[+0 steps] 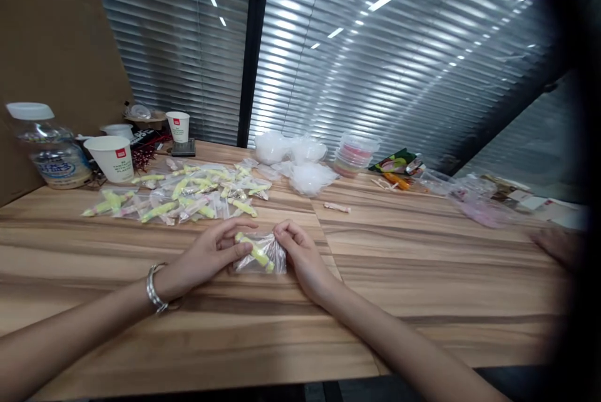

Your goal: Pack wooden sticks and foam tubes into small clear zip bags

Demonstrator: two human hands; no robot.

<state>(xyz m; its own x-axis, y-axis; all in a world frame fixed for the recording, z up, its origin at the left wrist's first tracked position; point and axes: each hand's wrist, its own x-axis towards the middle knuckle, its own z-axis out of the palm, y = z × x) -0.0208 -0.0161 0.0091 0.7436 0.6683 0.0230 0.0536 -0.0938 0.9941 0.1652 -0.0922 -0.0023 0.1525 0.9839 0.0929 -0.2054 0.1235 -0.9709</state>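
Between my two hands, low over the wooden table (pixel 201 339), is a small clear plastic bag (pixel 277 258) with a yellow wrapped stick (pixel 259 253) and some dark thin strands in it. My left hand (pixel 213 255), with a silver bracelet at the wrist, pinches the bag's left side between thumb and fingers. At the upper right corner my right hand (pixel 298 252) grips the gathered edge with thumb and forefinger. Beyond the hands lies a spread of similar filled bags (pixel 192 192). A single pale wrapped stick (pixel 337 207) rests apart, right of the seam.
On the left stand a plastic jar (pixel 59 161) and paper cups (pixel 110 161). White plastic bundles (pixel 310 176) and stacked tubs (pixel 354 154) line the back. Farther right are an orange tool (pixel 397 181) and crumpled plastic (pixel 483 201). Another person's hand (pixel 556 245) rests at the right edge.
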